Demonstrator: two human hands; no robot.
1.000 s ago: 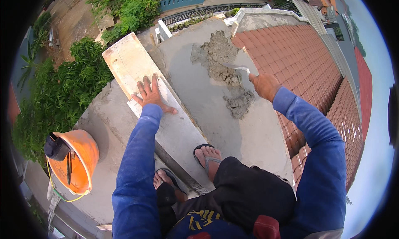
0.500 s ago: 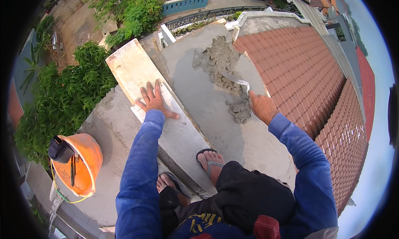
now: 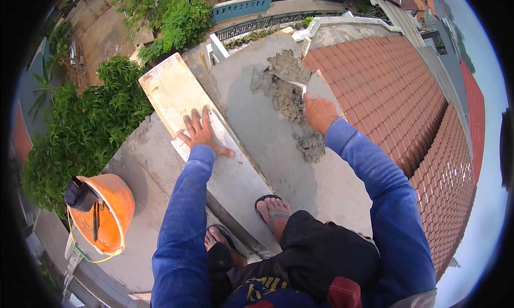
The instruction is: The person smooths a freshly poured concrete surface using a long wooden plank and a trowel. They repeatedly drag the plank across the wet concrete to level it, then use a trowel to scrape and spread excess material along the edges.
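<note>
My right hand is wrapped round the handle of a trowel, most of which it hides. The metal blade points left and lies in the upper part of a lumpy heap of wet grey mortar. A smaller clump of mortar sits below my right hand. Fingers spread, my left hand presses flat on a whitish plank that overlaps a pale board. Smooth grey cement stretches between the boards and the mortar.
An orange bucket tilts at the left with a dark cap and thin tools in it. Sloping red-brown roof tiles border the cement on the right. My sandalled feet straddle the plank's near end. Green foliage grows beyond the left edge.
My right hand has moved away from me and slightly left, carrying the trowel blade farther up the mortar heap. The left hand still rests on the plank.
</note>
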